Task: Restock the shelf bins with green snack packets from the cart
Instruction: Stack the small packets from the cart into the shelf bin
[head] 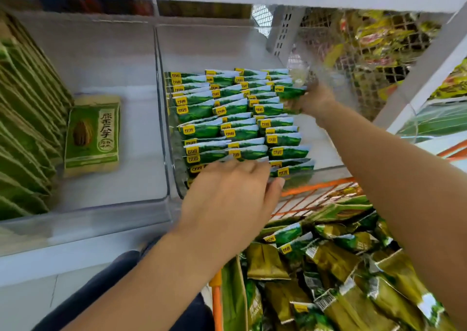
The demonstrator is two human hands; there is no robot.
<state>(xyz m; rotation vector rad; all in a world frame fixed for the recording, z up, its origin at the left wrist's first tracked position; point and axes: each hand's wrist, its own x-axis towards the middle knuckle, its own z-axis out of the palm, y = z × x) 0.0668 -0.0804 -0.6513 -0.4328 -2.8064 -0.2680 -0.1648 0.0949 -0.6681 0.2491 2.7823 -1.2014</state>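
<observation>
Both forearms reach forward into a clear shelf bin [161, 82] packed with upright rows of green snack packets [227, 118]. The left hand [227, 199] lies palm down at the near edge of the rows, fingers straight and together, pressing on the front packets. The right hand [309, 100] reaches to the far right corner, fingers curled round a packet there, though blur hides the grip's detail. More green packets lie heaped in the orange cart [303, 191] below right.
</observation>
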